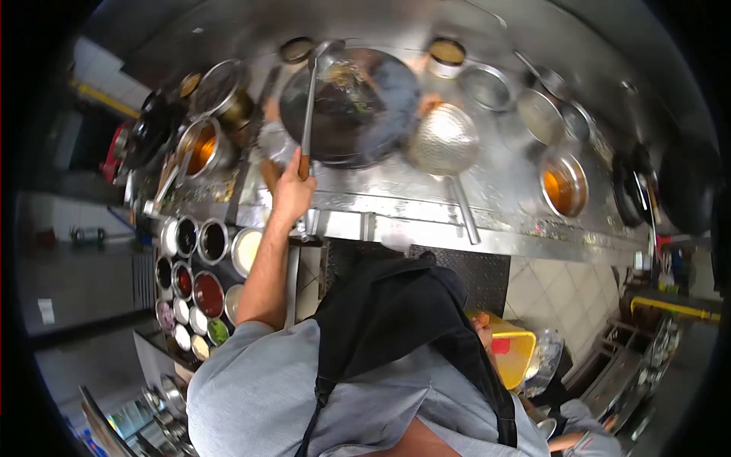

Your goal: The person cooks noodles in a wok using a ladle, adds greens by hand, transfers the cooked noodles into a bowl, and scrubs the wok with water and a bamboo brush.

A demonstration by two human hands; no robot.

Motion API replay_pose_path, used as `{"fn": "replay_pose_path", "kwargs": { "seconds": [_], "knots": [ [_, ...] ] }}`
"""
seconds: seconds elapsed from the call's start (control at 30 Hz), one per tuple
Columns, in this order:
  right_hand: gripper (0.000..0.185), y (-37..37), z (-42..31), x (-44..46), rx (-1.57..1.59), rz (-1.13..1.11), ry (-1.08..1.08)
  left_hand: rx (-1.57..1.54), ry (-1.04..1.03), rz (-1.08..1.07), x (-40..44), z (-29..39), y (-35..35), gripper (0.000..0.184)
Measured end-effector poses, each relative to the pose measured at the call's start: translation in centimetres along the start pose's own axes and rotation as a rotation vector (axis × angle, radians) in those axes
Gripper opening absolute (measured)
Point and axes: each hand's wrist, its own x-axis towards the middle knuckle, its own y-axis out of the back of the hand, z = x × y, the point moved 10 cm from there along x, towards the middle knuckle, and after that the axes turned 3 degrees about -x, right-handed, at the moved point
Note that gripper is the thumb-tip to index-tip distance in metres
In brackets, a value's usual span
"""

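Note:
My left hand [293, 192] is closed around the wooden end of a long-handled ladle [310, 114]. The ladle's bowl rests at the back left rim of a large dark wok [392, 114], which has some blurred food bits inside. My right hand [482, 330] is low at my right side, by the rim of a yellow plastic container [514, 352]. Its fingers are mostly hidden by my body and apron, so its grip is unclear. A round metal strainer [444, 139] lies right of the wok, its handle over the counter's front edge.
Pots with amber liquid stand left [199, 148] and right [563, 186]. Several seasoning tins [208, 293] fill the left side. Metal bowls [487, 87] sit along the back right. A clear plastic bag [544, 356] and another person [586, 430] are at the lower right.

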Motion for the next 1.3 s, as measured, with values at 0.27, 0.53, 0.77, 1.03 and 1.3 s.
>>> {"fn": "replay_pose_path", "kwargs": {
  "seconds": [0.27,0.53,0.77,1.03,1.3],
  "knots": [
    [0.028,8.7,7.2,1.5,0.231,0.106,0.040,-0.846,0.421,-0.469,3.9,18.1,-29.1,0.083],
    [0.040,13.5,14.1,-4.9,0.346,0.276,-0.067,-0.947,0.782,-0.563,10.8,23.5,-55.2,0.012],
    [0.026,11.3,18.5,-6.9,0.387,0.215,-0.128,-2.117,1.135,-0.612,12.4,29.4,-56.1,0.013],
    [0.049,11.7,-1.6,-2.5,-0.122,0.349,0.282,-2.257,1.121,-0.824,6.1,26.4,-40.3,0.007],
    [0.058,-10.0,-28.4,-3.2,-0.187,0.043,0.772,-2.124,0.888,-0.848,0.1,18.7,-16.9,0.019]
  ]
}}
